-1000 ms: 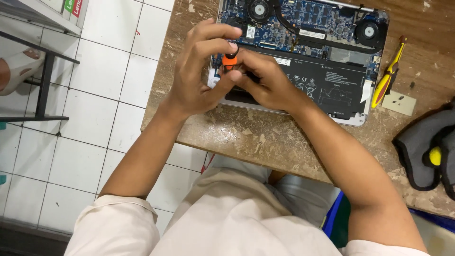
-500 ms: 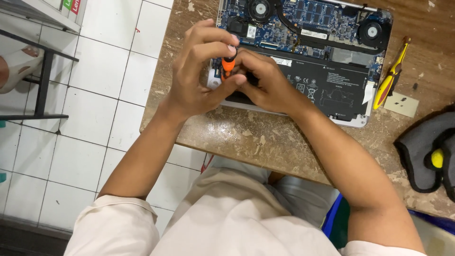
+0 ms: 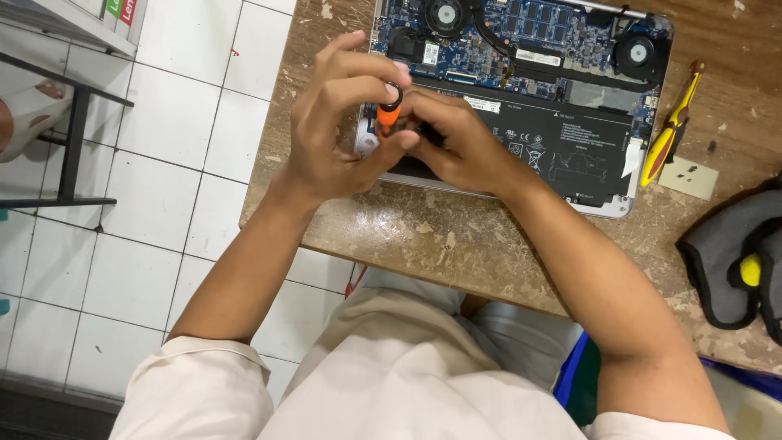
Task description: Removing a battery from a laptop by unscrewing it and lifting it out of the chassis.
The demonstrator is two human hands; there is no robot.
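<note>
screwdriver: small, orange handle (image 3: 388, 115) with black cap on top, upright over the laptop's front-left corner, tip hidden behind the fingers
left hand: (image 3: 338, 122) fingers curled round the handle, index fingertip on the black cap, thumb pressed to the handle's side; narrow pinch, holding the screwdriver
right hand: (image 3: 460, 143) closed in from the other side, fingertips meeting the left hand's at the lower handle; what they pinch there is hidden, can't tell
laptop: (image 3: 562, 98) opened, bottom cover off, blue board and two fans toward the far edge of the table, black battery nearer the person; sits at the table's left end
table: (image 3: 456, 236) worn wood, left edge just beside the hands
second screwdriver: (image 3: 669, 130) yellow-red handle, lying just right of the laptop
grey pouch: (image 3: 725, 261) at the table's right edge, well apart from the hands
</note>
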